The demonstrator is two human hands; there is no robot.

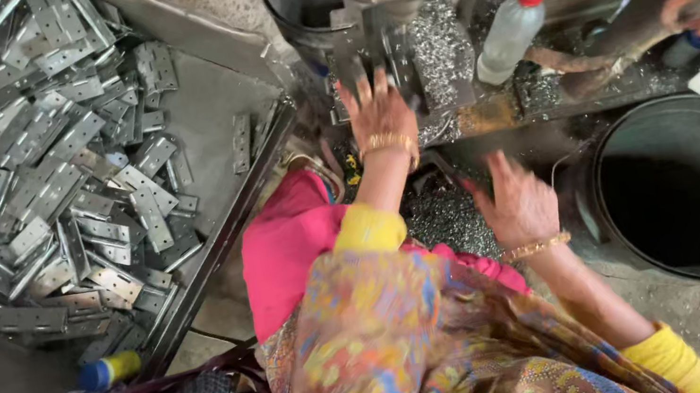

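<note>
Left hand (378,110) grip spread wide against the machine (402,53), right hand (516,201) open above metal shavings (442,219), hinge plates (39,174) heaped alongside

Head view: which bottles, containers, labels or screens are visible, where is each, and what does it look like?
Plastic bottle: on the machine bed, right of the left hand; clear-white, red cap, tilted.
Small bottle: lower left by the tray edge; lying down, blue and yellow.
Black bucket: far right, round, dark inside.
No labels or screens can be made out.
</note>
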